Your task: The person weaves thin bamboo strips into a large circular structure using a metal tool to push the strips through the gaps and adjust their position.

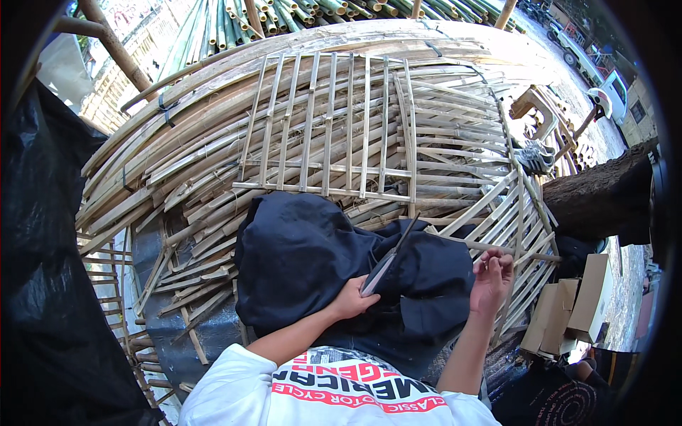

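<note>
Left hand [352, 299] of ours grips the handle of a long knife [387, 261], its blade slanting up and right across the dark cloth [305, 263] spread on our lap. Further right, our right hand [491, 278] pinches the end of a thin bamboo strip [497, 248], just beside the blade's tip. Beyond lies a woven bamboo lattice [334, 128]; cardboard boxes [568, 305] sit at far right.
</note>
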A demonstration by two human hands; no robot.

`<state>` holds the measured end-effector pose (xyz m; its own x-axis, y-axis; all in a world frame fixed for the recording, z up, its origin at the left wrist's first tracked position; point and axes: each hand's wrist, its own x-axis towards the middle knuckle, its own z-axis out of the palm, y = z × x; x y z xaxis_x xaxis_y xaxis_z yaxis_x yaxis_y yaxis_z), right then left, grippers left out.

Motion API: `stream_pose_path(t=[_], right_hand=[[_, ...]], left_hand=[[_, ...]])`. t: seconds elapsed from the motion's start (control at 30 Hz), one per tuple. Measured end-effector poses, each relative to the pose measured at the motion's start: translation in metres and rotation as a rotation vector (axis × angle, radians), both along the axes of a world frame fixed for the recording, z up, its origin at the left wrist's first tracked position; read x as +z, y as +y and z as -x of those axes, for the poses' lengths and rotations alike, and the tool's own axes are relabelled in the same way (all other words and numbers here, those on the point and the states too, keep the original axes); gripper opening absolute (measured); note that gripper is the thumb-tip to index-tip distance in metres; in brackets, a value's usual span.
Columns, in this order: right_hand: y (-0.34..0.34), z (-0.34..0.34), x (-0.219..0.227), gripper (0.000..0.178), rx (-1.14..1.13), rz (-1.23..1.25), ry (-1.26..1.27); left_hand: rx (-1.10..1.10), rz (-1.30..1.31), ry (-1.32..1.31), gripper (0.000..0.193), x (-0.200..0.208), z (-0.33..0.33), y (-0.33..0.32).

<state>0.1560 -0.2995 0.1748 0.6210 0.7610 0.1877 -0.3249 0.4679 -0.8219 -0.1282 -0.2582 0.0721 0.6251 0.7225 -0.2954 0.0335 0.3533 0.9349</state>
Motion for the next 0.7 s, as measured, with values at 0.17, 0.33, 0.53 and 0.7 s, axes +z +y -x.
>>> stream_pose_path(t=[0.17, 0.33, 0.53, 0.7], right_hand=[[0.070, 0.069, -0.044, 0.004, 0.350, 0.153, 0.022], [0.059, 0.098, -0.084, 0.009, 0.710, 0.407, 0.097], [0.059, 0.107, -0.089, 0.014, 1.091, 0.494, 0.086], [0.063, 0.101, -0.094, 0.011, 0.864, 0.279, 0.186]], left_hand=[[0.064, 0.054, 0.029, 0.021, -0.005, 0.005, 0.005], [0.144, 0.178, -0.058, 0.021, -0.011, 0.002, 0.007], [0.157, 0.049, 0.035, 0.023, 0.005, -0.014, 0.009], [-0.046, -0.277, 0.244, 0.035, 0.025, -0.036, 0.031]])
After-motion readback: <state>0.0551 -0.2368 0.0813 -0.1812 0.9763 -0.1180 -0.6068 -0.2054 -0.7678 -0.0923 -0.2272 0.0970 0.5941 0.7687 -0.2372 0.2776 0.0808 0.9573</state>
